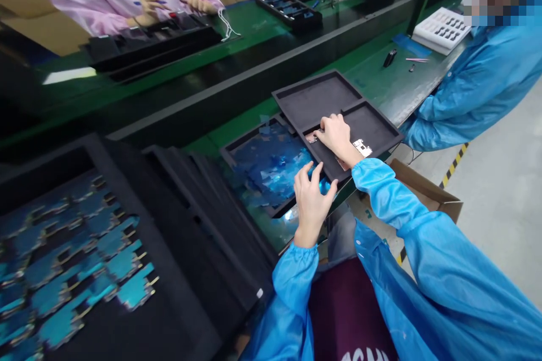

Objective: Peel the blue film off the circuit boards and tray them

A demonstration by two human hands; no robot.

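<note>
The right hand (334,135) is curled down over a flat, silvery metal piece (362,148) lying in a compartment of a dark foam tray (372,130); the piece shows on either side of the hand (probably one plate, though the palm hides its middle), so its long axis seems to run roughly left to right across the view, dipping slightly toward the far end beyond the wrist. Which end is its front cannot be told from here; nor can it be told whether the hand is pinching it or only pressing on it.

The left hand (311,203) is open and released, its fingers loosely curved just above a neighbouring tray (254,138) heaped with crumpled blue film (271,163); it holds nothing.

A thin plate like this likely handles best by its edges, with the fingers spread and the pressure even, so that it stays flat and doesn't flex.

Both trays sit on a green table (381,76); tweezers (417,59) lie further along it, near a co-worker's blue sleeve (478,90).
</note>
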